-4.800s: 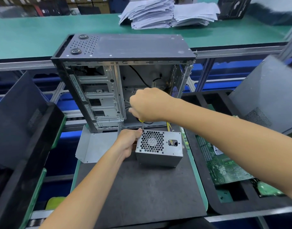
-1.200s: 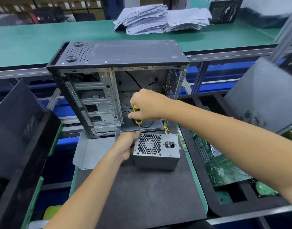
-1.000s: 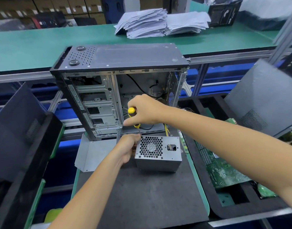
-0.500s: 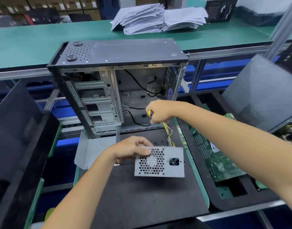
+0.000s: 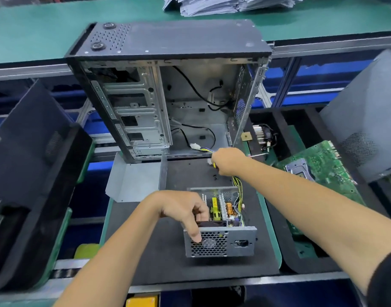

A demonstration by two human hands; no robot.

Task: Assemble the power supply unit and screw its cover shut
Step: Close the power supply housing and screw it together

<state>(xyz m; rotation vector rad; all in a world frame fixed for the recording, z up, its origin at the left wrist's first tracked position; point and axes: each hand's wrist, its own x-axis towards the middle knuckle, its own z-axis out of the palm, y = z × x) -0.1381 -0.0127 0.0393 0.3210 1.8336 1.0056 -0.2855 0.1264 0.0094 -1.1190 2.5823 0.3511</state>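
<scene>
holding: my left hand [image 5: 179, 208] grips the near edge of the power supply unit [image 5: 221, 227], thumb pressed on its fan grille.
unit: lies open-topped on the black mat [image 5: 159, 262] on the table, its yellow parts and wires showing.
right hand [image 5: 229, 161]: fingers curled round a screwdriver [image 5: 257, 154], beyond the unit, near the case.
cover [image 5: 134, 182]: bent grey sheet, to the unit's left rear.
computer case [image 5: 168, 89]: stands open behind.
</scene>
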